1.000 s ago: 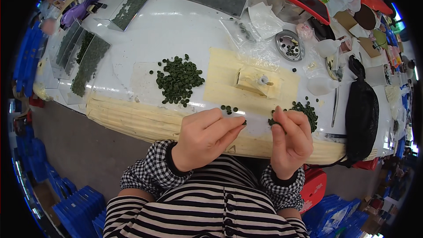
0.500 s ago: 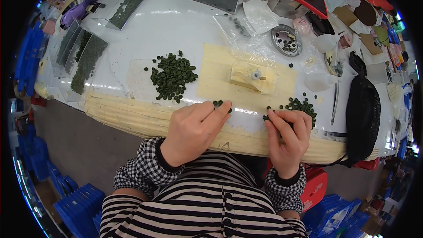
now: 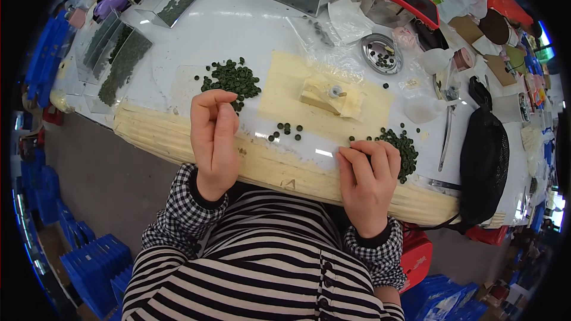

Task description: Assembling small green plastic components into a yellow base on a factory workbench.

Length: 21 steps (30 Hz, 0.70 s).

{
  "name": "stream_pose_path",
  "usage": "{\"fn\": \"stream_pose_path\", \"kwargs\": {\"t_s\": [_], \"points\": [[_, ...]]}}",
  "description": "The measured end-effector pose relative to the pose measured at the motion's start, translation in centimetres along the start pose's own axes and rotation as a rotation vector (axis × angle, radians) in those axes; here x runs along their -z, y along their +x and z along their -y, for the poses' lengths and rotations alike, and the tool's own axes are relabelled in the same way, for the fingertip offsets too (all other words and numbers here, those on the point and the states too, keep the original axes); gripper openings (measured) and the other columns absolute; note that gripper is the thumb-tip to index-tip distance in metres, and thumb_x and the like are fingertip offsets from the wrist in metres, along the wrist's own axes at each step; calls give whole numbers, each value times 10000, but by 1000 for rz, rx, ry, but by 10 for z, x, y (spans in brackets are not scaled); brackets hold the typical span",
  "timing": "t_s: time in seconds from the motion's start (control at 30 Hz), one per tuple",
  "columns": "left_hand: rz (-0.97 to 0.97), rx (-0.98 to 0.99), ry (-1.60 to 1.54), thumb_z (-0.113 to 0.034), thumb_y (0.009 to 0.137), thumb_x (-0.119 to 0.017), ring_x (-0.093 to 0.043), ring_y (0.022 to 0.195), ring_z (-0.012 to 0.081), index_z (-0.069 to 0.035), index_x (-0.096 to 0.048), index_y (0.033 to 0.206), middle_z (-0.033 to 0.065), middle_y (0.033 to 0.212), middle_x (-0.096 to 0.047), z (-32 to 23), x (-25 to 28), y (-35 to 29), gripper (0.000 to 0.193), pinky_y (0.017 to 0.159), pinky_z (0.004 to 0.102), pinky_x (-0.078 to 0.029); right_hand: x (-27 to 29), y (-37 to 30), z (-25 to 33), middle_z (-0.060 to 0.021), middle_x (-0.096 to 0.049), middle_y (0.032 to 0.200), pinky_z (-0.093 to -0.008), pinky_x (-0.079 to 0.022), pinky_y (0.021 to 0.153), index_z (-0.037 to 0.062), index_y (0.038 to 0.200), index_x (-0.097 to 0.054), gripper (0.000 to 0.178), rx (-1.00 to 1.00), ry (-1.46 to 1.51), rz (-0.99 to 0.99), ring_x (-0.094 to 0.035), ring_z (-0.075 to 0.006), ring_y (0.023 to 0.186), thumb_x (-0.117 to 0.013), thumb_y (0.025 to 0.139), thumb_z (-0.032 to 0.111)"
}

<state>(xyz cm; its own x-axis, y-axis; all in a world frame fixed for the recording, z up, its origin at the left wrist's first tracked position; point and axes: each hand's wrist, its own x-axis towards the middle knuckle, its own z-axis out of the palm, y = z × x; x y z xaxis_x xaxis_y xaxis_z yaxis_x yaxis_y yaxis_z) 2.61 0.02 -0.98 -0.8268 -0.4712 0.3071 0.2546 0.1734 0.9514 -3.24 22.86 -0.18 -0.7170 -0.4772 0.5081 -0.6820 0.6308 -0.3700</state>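
Discs (image 3: 231,75) lie just beyond the left fingers (image 3: 213,97).

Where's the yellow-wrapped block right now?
In the head view, the yellow-wrapped block sits just right of centre on the yellow sheet, beyond the right hand and up-left of the right green disc pile.

A white table (image 3: 178,38) is carrying a heap of dark green discs (image 3: 229,77) just beyond the left hand (image 3: 214,137), a second heap (image 3: 405,154) beside the right hand (image 3: 369,184), and loose discs (image 3: 287,126) between the hands. A yellow sheet (image 3: 278,83) is lying beyond these; a black mesh bag (image 3: 485,160) is resting right of the right hand.
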Motion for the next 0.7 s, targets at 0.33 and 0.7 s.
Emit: {"fn": "stream_pose_path", "kwargs": {"t_s": [0.33,0.7], "points": [[161,778,-907,19,993,-396,-562,1173,213,51,-456,1274,189,1291,-532,-22,2,24,290,994,285,-499,-1,-5,-2,-57,-634,848,-377,-459,753,52,902,-643,195,20,44,-131,-573,-276,805,-749,742,18],[537,866,-710,-259,1046,-442,-498,604,69,7,-597,1166,10,790,-601,-24,-9,33,330,547,183,-401,-3,6,20,-68,-633,784,-327,-482,614,31,939,-711,271,2,223,-177,-589,-233,693,-777,685,-36]]}}
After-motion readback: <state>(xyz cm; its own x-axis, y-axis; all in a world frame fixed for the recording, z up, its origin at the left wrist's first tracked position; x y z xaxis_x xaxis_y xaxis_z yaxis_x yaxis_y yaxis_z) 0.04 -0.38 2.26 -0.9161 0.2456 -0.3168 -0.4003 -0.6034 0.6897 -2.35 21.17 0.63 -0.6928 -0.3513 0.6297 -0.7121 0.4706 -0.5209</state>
